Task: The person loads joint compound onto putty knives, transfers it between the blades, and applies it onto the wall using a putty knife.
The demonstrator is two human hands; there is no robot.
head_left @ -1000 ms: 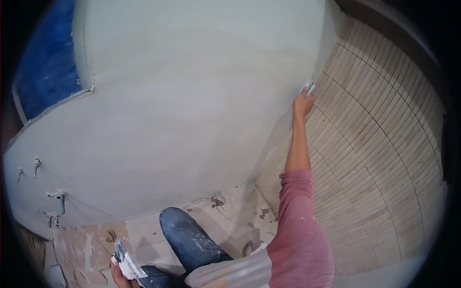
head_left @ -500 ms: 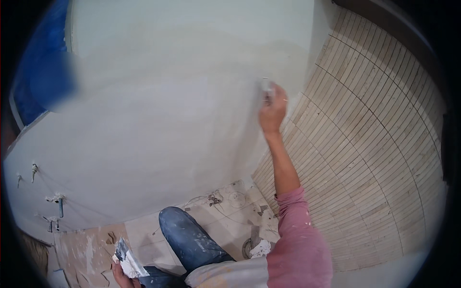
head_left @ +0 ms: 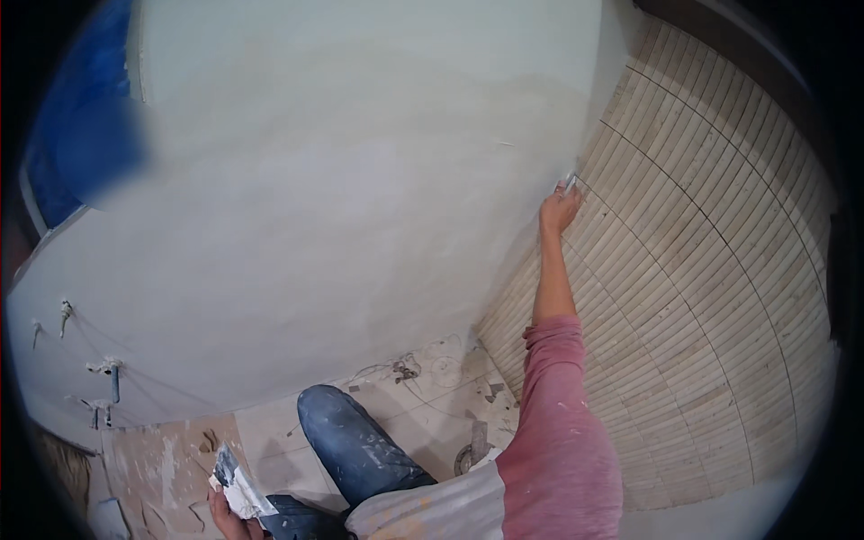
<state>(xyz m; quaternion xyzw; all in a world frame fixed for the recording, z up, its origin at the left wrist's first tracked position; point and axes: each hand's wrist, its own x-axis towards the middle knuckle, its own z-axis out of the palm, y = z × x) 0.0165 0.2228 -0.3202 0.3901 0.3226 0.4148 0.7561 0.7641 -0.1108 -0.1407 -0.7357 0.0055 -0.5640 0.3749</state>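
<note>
My right hand [head_left: 560,212] reaches up to the corner where the pale plastered wall [head_left: 360,225] meets the tiled wall. Its fingers are wrapped round a small putty knife [head_left: 570,181], whose blade is at the corner and mostly hidden by the hand and angle. Down by my thigh, my left hand [head_left: 230,520] grips a wide metal filling knife [head_left: 224,463] loaded with white filler [head_left: 241,498]. A thin light streak [head_left: 505,143] shows on the wall, left of my right hand.
Narrow beige strip tiles [head_left: 684,270] cover the right-hand wall. Capped pipe stubs [head_left: 112,380] stick out of the plastered wall at left. Cables [head_left: 400,367] and debris lie on the floor by the wall, with brown cardboard [head_left: 175,468] at left. A blue surface [head_left: 90,135] shows far left.
My right hand has moved right with the putty knife, from the plastered wall to the corner by the tiles. My left hand stays nearly still with its loaded filling knife.
</note>
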